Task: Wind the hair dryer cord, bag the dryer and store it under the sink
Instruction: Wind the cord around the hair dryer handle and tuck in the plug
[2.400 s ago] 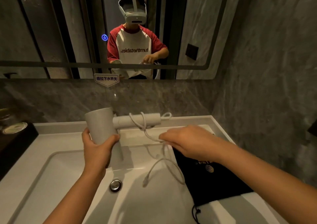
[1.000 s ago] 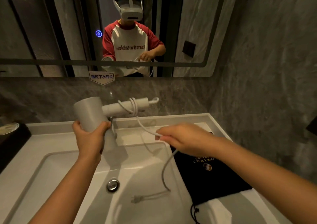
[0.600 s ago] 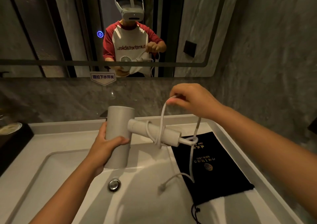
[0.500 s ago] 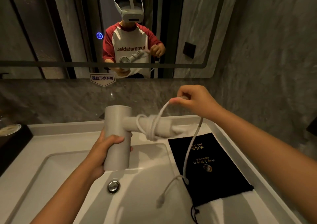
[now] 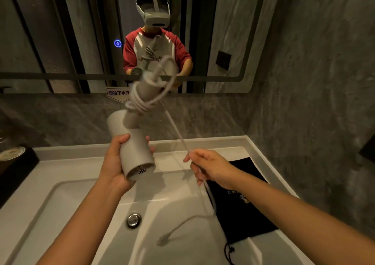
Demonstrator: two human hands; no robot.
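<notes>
Taking the sink basin [image 5: 60, 204] as landmark: over its near right part the plug [image 5: 162, 240] dangles loose, beside the black bag [image 5: 243, 214] lying flat on the basin's right ledge. Above the basin's back right, the right hand [image 5: 211, 168] pinches the cord [image 5: 178, 132] between narrow fingers. The cord runs taut up and left to the coils on the hair dryer [image 5: 134, 143], whose handle points up and away. The left hand [image 5: 115, 163], above the basin's back edge, wraps the barrel.

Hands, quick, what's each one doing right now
Left hand: closed around the hair dryer barrel.
Right hand: pinching the dryer's white cord.
</notes>
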